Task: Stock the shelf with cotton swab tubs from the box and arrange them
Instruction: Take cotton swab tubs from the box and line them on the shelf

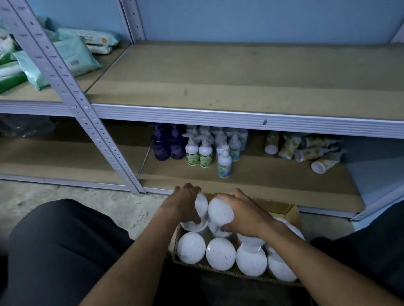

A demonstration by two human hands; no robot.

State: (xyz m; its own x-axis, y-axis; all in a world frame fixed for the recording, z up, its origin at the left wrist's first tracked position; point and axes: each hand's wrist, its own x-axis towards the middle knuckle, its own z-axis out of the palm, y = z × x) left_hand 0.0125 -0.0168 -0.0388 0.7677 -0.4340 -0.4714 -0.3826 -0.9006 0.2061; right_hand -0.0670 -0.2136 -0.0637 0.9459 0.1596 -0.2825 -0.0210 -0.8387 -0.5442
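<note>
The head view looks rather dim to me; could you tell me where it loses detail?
Head view: dim and bluish overall; the white tubs in the box glare pale, their lids featureless; the wipe packs at upper left smear with blur; wide-angle bending curves the shelf edge.

No legible text on any packaging

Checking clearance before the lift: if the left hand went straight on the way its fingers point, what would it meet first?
Probably the lower shelf's front edge, just beyond the left hand gripping a tub; depth is unclear.
</note>
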